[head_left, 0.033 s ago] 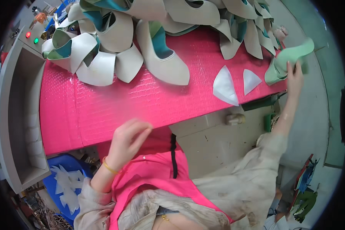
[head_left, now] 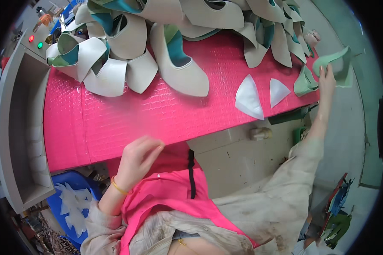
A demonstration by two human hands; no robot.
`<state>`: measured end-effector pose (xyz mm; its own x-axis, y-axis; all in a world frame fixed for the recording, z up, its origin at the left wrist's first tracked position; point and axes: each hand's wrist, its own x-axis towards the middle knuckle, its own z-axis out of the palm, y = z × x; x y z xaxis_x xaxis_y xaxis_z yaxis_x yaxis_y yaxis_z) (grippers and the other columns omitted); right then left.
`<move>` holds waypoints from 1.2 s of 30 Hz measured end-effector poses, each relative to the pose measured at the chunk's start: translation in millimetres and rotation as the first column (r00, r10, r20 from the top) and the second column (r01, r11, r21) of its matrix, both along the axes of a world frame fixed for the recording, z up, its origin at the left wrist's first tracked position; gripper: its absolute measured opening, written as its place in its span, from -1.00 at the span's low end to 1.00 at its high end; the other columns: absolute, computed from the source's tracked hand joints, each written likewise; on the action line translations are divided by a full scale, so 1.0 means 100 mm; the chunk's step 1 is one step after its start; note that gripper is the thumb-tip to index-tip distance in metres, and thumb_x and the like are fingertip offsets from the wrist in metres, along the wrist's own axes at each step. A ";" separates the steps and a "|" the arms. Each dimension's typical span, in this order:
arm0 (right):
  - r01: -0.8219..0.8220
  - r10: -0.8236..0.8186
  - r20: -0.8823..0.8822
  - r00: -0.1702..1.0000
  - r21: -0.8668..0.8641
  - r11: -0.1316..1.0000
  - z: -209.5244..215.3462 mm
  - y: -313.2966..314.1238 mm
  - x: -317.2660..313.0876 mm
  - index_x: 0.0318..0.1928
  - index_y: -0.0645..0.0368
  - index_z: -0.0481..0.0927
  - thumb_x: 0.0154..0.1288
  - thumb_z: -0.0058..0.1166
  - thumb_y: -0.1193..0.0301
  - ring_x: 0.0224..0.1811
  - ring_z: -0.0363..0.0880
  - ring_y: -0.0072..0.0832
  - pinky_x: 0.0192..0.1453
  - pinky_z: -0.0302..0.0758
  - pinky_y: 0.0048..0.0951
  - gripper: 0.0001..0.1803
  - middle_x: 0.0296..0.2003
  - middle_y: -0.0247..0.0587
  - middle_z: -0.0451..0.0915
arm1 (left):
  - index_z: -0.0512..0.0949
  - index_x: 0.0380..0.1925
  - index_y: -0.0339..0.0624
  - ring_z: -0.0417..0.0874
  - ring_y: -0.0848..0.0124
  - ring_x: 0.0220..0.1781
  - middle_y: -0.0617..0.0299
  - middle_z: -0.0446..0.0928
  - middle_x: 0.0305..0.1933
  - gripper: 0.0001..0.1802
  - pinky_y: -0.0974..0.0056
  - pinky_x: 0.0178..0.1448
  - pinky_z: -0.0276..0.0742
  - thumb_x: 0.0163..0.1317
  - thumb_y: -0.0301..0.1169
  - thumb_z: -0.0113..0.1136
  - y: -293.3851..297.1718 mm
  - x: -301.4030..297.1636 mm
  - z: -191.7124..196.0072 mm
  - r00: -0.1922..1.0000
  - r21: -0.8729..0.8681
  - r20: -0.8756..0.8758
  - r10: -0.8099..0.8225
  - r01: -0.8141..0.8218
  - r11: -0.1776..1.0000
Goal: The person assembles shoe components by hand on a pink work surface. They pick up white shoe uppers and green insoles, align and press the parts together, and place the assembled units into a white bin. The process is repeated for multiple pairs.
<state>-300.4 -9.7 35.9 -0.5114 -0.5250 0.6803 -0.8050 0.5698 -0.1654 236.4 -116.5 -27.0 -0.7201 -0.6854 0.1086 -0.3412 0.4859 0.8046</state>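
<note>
2 hands: both bare, both the person's own, well apart from each other.
Right hand (head_left: 327, 77): stretched out to the far right end of the pink conveyor belt (head_left: 127, 114), fingers closed on the edge of a mint-green shoe upper (head_left: 337, 64) that is lifted just past the belt's right edge.
Left hand (head_left: 137, 158): at the belt's near edge, above the pink apron (head_left: 170, 191), fingers loosely curled and slightly apart, holding nothing that shows; 1 gold bangle (head_left: 119, 187) on the wrist.
Second green piece: 1 more mint-green upper (head_left: 304, 83) lies on the belt just beside the right hand.
White toe pieces: 2, triangular; the larger (head_left: 248, 97) left of the smaller (head_left: 278, 91), near each other, both flat on the belt.
Beige shoe uppers: a crowded row along the belt's far side (too overlapped to count), teal and green linings; 1 pointed upper (head_left: 178, 63) reaches furthest toward the person.
Buttons: 1 red (head_left: 31, 38) and 1 green (head_left: 40, 44) on the grey machine housing at the left.
Blue bin (head_left: 61, 204): below the belt at the lower left, holding white cut pieces (head_left: 74, 204).
</note>
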 end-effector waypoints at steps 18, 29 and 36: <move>0.241 -0.255 -0.068 0.965 0.621 0.746 -1.25 0.58 -2.66 0.02 0.32 0.42 0.04 0.01 -0.17 -0.16 0.51 0.08 -0.05 0.42 -0.10 -0.21 -0.27 0.23 0.54 | 0.45 -0.03 -0.19 0.56 0.18 -0.28 0.07 0.53 -0.31 -0.58 0.22 -0.18 0.49 0.03 -0.49 0.18 -0.65 0.07 0.10 0.964 -0.297 0.266 0.010 0.072 0.952; -0.983 0.845 0.534 -0.021 -0.166 0.081 0.18 -2.66 3.82 -0.20 0.25 0.56 0.13 0.07 0.49 -0.34 0.56 -0.50 -0.19 0.45 -0.52 -0.80 -0.38 -0.18 0.58 | 0.52 -0.20 -0.14 0.56 0.10 -0.16 0.01 0.54 -0.22 -0.67 0.14 -0.06 0.46 -0.04 -0.38 0.06 -3.47 1.65 0.07 0.406 -0.459 -0.245 0.881 -0.849 0.263; -0.832 0.828 0.113 0.549 0.163 0.530 -0.60 -3.99 5.74 -0.18 0.25 0.41 -0.04 0.19 0.32 -0.22 0.52 -0.21 -0.15 0.48 -0.31 -0.58 -0.29 -0.05 0.49 | 0.56 -0.46 -0.29 0.62 0.34 -0.42 0.06 0.58 -0.45 -0.66 0.28 -0.32 0.51 -0.17 -0.24 0.31 -3.73 1.68 -0.17 0.505 0.247 -0.193 0.841 -0.805 0.540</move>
